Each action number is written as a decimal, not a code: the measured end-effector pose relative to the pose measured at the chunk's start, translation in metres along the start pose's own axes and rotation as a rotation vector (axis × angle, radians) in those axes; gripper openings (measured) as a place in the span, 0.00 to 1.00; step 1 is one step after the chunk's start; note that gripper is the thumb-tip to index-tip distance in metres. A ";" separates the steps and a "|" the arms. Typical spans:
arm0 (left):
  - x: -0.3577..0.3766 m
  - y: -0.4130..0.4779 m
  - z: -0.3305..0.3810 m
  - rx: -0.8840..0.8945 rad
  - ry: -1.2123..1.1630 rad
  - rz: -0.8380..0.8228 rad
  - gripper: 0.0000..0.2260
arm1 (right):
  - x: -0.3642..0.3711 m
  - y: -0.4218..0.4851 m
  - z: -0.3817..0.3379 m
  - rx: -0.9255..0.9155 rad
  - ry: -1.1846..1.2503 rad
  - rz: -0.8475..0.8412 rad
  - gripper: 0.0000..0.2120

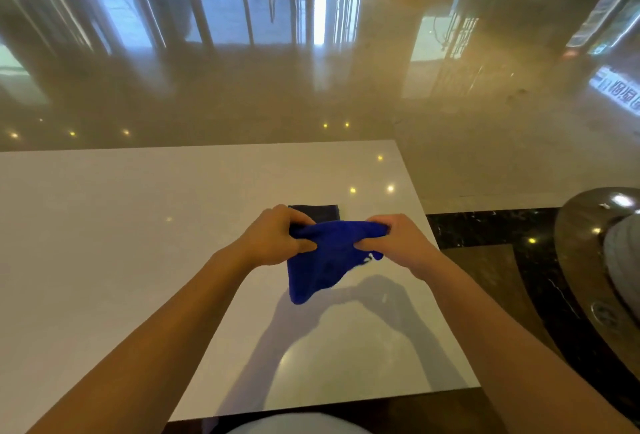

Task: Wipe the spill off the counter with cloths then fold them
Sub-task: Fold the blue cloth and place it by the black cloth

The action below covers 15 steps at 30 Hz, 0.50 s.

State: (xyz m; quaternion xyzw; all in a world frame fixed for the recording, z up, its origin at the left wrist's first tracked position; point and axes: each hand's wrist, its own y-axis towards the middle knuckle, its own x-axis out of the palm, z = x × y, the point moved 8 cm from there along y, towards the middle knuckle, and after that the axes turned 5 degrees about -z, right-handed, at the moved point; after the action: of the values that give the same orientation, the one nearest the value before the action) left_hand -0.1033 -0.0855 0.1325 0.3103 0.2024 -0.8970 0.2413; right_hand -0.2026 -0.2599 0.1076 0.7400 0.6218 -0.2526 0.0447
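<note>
A bright blue cloth (322, 260) hangs above the white counter (121, 243), bunched along its top edge and drooping to a point at the lower left. My left hand (277, 236) pinches its upper left corner and my right hand (394, 239) pinches its upper right corner. Behind the blue cloth, a dark grey cloth (322, 212) lies flat and folded on the counter, mostly hidden by the hands. No spill shows on the glossy surface.
The counter's right edge (436, 246) runs close to my right hand, with dark marble floor (491, 229) below it. A rounded metallic object (595, 246) stands at the far right. Polished lobby floor (311, 70) stretches beyond the counter's far edge.
</note>
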 end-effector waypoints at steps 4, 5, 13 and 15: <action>-0.014 -0.006 0.016 0.164 0.150 0.207 0.13 | -0.014 0.000 -0.015 -0.148 -0.228 0.090 0.15; -0.013 -0.010 0.018 0.220 0.182 0.276 0.13 | -0.015 -0.004 -0.015 -0.194 -0.283 0.136 0.15; 0.141 -0.045 -0.084 -0.022 0.500 -0.177 0.19 | 0.106 -0.043 0.112 -0.048 -0.881 -0.201 0.21; 0.171 -0.059 -0.108 -0.125 0.501 -0.311 0.22 | 0.123 -0.052 0.140 0.053 -0.849 -0.234 0.22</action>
State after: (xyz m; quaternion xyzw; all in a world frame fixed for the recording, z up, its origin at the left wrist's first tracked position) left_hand -0.2050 -0.0350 -0.0457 0.4718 0.3555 -0.8044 0.0624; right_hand -0.2837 -0.1916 -0.0542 0.4962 0.6212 -0.5534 0.2485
